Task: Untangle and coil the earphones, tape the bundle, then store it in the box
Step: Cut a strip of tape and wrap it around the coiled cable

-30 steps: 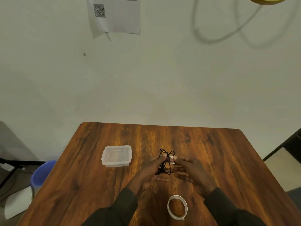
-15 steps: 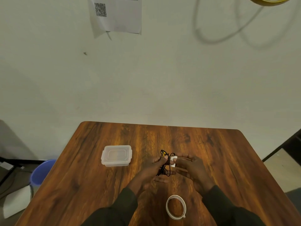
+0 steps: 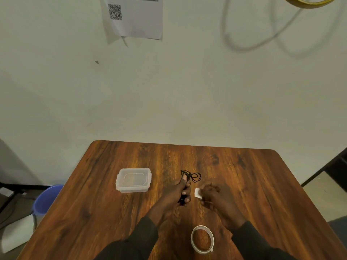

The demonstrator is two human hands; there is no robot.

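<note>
Left hand grips coiled earphones; right hand pinches tape piece. Taping apparently unfinished; lidded box awaits bundle.

One box, one earphone bundle, one tape roll, one tape piece, two hands.

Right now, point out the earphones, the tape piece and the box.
earphones [image 3: 195, 176], head view, on the cord loop beyond the left hand.
tape piece [image 3: 197, 192], head view, on its white face.
box [image 3: 133, 188], head view, on its near wall.
</note>
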